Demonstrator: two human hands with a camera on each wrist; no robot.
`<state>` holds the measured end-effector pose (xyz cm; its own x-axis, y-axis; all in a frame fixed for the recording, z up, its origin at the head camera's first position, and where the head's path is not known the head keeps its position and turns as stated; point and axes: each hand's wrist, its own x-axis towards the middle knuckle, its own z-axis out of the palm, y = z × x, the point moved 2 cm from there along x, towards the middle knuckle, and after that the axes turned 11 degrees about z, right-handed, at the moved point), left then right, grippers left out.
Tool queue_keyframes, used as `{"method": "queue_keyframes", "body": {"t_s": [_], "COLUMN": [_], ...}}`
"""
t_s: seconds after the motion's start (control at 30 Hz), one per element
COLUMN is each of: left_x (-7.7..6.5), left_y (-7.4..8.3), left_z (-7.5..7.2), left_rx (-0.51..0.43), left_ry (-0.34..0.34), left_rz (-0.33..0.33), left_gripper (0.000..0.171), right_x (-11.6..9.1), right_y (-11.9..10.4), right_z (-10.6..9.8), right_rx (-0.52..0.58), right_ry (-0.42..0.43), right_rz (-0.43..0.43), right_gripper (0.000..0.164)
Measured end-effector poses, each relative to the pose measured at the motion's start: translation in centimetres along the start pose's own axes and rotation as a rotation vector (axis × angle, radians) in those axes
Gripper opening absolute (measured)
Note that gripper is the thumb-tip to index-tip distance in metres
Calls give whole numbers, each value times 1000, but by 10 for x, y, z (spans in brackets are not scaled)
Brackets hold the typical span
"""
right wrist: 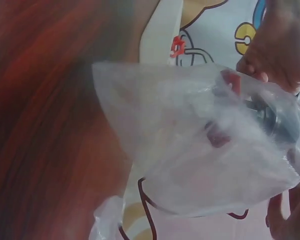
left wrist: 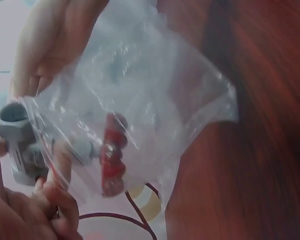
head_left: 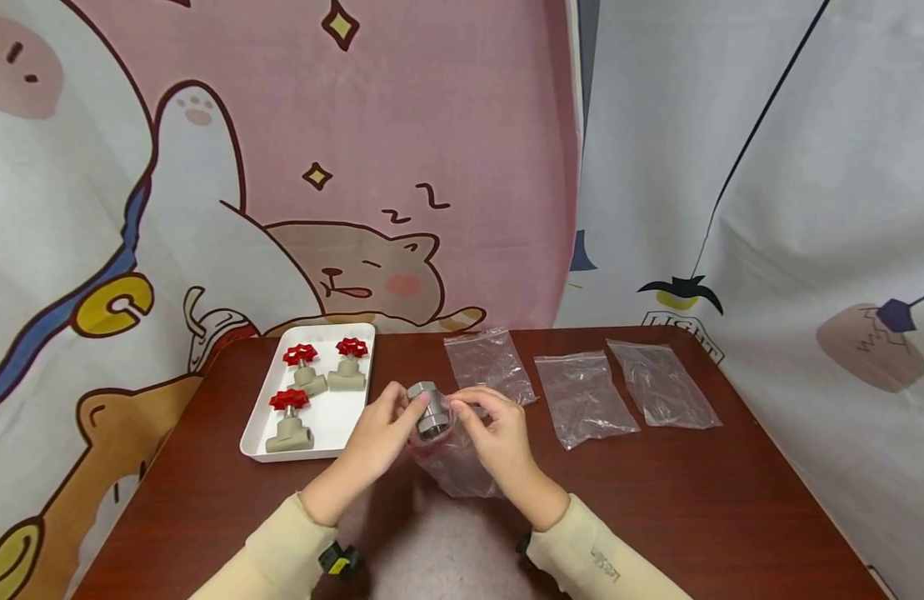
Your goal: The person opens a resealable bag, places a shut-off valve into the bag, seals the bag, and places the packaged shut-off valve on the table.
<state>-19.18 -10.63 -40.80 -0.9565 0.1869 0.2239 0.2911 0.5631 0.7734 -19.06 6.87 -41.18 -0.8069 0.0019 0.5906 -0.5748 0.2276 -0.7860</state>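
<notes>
My left hand [head_left: 377, 429] grips a grey metal valve [head_left: 430, 407] by its body, above the middle of the table's near half. The valve's red handwheel [left wrist: 112, 160] shows through a clear plastic bag [head_left: 462, 471], while the metal body sticks out at the bag's mouth. With thumb and fingers, my right hand [head_left: 504, 437] pinches the rim of that bag beside the valve. The bag hangs loosely below both hands; in the right wrist view it hides part of the handwheel.
A white tray [head_left: 340, 433] at the left holds three beige valves [head_left: 290, 429] with red handwheels. Flat clear zip bags lie to the right: one [head_left: 491, 367] behind my hands, another [head_left: 585, 396] beside it, a third [head_left: 664, 387] further right. A printed curtain [head_left: 462, 167] hangs behind the table.
</notes>
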Motion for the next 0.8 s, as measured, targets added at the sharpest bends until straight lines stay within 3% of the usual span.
{"method": "queue_keyframes", "body": {"t_s": [0.13, 0.3, 0.53, 0.8], "left_x": [2, 2, 0, -1], "left_y": [-5, -9, -7, -3], "left_z": [-3, -5, -5, -6], "left_rx": [-74, -166, -251, -350], "left_ry": [-21, 11, 36, -93], "left_rz": [9, 41, 49, 117], "left_gripper": [35, 26, 28, 36], "right_x": [-1, -1, 0, 1], "right_y": [1, 1, 7, 5], "right_z": [1, 1, 1, 0], "right_rx": [75, 172, 366, 441], "right_ry": [-19, -81, -119, -117], "right_rz": [36, 97, 211, 340], "right_gripper": [9, 9, 10, 16]}}
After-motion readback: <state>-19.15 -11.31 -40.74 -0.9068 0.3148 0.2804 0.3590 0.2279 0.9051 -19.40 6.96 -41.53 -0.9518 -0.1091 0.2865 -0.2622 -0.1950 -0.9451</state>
